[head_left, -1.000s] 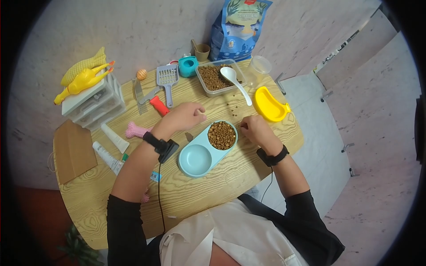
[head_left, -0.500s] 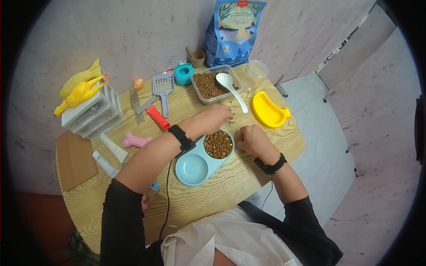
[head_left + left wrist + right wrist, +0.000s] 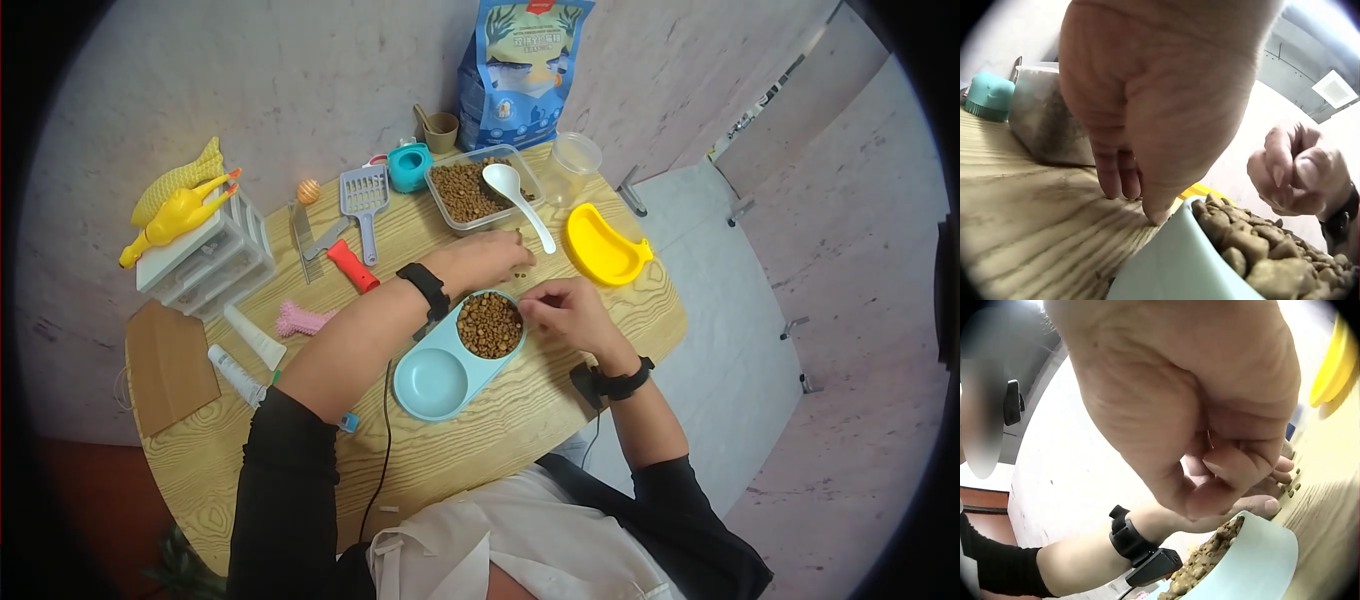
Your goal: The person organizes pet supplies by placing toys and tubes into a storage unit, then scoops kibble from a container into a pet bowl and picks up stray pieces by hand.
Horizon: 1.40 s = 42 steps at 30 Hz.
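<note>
A pale blue double bowl (image 3: 432,383) sits on the table, kibble (image 3: 490,327) heaped in its far compartment and nothing in the near one. My left hand (image 3: 485,260) reaches past the bowl's far end; in the left wrist view its fingers point down at the tabletop beside the rim. Several loose kibble pieces (image 3: 1291,492) lie by those fingertips. At the right rim of the filled compartment is my right hand (image 3: 570,312), raised, its fingers curled and thumb against the index finger. Nothing shows between them.
Behind the hands stand a clear tub (image 3: 450,222) of kibble with a white spoon (image 3: 508,182) on top, and a blue food bag (image 3: 520,80). A yellow banana-shaped dish (image 3: 608,250) is at right. Left lie a litter scoop (image 3: 365,190), a red-handled tool (image 3: 352,265) and a pink bone toy (image 3: 298,318).
My left hand has moved right, past the bowl's far end, to the loose kibble. The right hand has lifted from the table beside the bowl and shifted left to its rim.
</note>
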Available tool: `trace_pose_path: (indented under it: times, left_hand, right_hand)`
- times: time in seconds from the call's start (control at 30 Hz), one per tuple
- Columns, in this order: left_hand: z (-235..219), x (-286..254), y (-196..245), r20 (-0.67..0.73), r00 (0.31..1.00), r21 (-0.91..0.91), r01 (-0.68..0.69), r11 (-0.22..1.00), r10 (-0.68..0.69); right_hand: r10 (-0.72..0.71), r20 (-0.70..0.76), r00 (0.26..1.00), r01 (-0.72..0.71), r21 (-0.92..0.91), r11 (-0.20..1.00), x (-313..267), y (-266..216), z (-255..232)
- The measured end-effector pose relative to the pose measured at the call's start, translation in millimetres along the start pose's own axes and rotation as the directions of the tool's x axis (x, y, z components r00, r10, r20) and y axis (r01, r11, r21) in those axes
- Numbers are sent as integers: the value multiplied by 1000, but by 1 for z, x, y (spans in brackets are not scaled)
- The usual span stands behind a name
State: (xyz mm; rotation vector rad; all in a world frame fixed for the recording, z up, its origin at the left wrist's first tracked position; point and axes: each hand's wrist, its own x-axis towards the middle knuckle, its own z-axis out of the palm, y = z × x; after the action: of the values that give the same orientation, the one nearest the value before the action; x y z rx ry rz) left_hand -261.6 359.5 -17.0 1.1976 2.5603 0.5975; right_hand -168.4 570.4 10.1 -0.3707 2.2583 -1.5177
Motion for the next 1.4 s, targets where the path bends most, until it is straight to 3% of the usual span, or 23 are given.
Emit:
trace_pose_path:
  times: [0.07, 0.17, 0.2, 0.27, 0.4, 0.5, 0.57, 0.63, 0.73, 0.8, 0.9, 1.0, 1.13, 1.23, 1.4]
  left_hand:
    - [-1, 2, 0, 3, 1000, 6, -11, 1000, 11]
    - [3, 8, -1, 18, 999, 31, -27, 999, 27]
    - [4, 11, 0, 16, 999, 46, -37, 998, 36]
    - [2, 12, 4, 18, 999, 70, -49, 996, 47]
    - [8, 17, -4, 29, 999, -43, 43, 998, -42]
    - [14, 8, -15, -20, 998, -59, 61, 996, -62]
    - [14, -2, -18, -57, 997, -97, 39, 995, -45]
    - [11, -11, -18, -33, 996, -93, 75, 993, -78]
    - [3, -27, -15, 33, 995, -48, 100, 994, -99]
    - [2, -34, -14, -114, 992, -183, 35, 983, -57]
    - [3, -34, -17, -169, 983, -83, 52, 995, -65]
    - [0, -34, -9, -126, 986, -29, 109, 994, -112]
    - [4, -25, -11, -122, 987, -61, 93, 994, -99]
    - [8, -18, -16, -86, 989, -33, 115, 993, -117]
    - [15, -20, -27, -100, 991, -151, 76, 986, -91]
  right_hand:
    - [69, -183, 981, -68, 16, 998, 1, 16, -11]
    - [28, -299, 954, -45, -50, 998, 7, 40, -23]
    - [22, -302, 953, -40, -52, 998, 11, 46, -27]
    - [-45, -311, 949, -49, -287, 957, 19, 48, -31]
    - [-162, -328, 931, 27, -380, 925, 46, 43, -32]
    - [-121, -270, 955, 14, -369, 929, 67, 39, -28]
    - [-266, -181, 947, 138, -521, 843, 78, 46, -25]
    - [-260, -160, 952, 157, -474, 866, 83, 50, -25]
    - [-390, -158, 907, 257, -525, 812, 87, 50, -19]
    - [-443, -153, 883, 284, -576, 766, 89, 48, -16]
    - [-411, -146, 900, 246, -608, 755, 94, 52, -15]
    - [-436, -91, 896, 290, -622, 727, 95, 52, -17]
    - [-449, -58, 892, 313, -637, 704, 93, 49, -17]
    - [-409, -125, 904, 268, -578, 770, 95, 48, -17]
    - [-480, -138, 866, 307, -611, 730, 100, 53, -15]
